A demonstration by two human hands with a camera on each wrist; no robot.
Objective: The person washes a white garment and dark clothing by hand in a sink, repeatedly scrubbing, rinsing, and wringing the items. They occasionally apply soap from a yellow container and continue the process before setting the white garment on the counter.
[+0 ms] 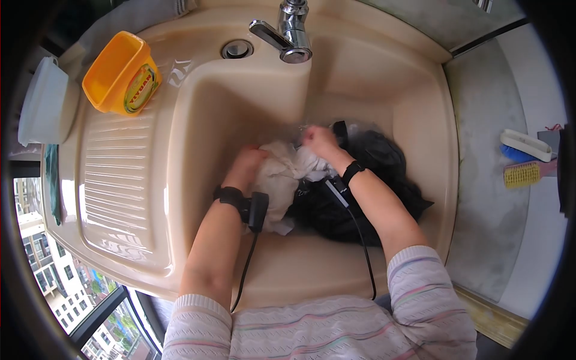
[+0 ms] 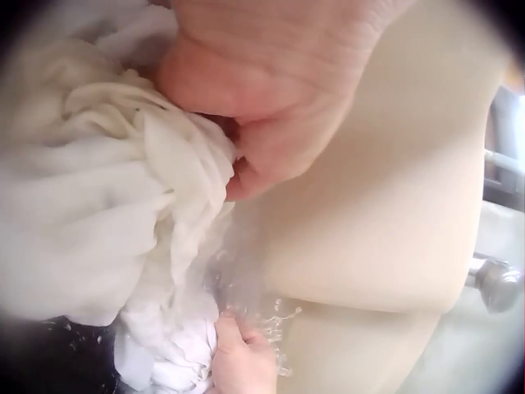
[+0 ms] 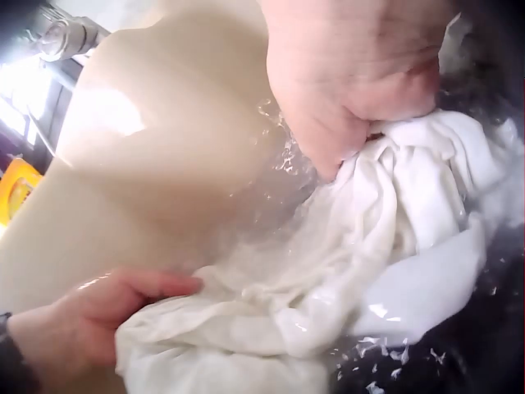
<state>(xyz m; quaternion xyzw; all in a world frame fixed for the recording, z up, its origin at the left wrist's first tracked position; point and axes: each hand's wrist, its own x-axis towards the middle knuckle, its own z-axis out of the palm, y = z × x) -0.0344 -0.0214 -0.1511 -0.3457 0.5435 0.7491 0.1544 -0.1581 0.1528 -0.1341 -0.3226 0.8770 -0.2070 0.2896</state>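
Observation:
A wet white garment (image 1: 281, 174) is bunched between both hands in the sink. The left hand (image 1: 246, 167) grips one end of it, thumb and fingers curled into the cloth in the left wrist view. At the other end, the right hand (image 3: 357, 90) clutches a gathered fold of the same cloth. Water splashes around the right hand, and the fabric sags between the two. Dark wet cloth (image 1: 366, 180) lies in the basin under and to the right of the right forearm.
The beige sink (image 1: 420, 120) surrounds the work, with a chrome faucet (image 1: 293, 42) at its back. On the ribbed drainboard (image 1: 117, 192) stands an orange tub (image 1: 114, 72), beside a white container (image 1: 48, 105). Brushes (image 1: 522, 175) lie on the ledge at right.

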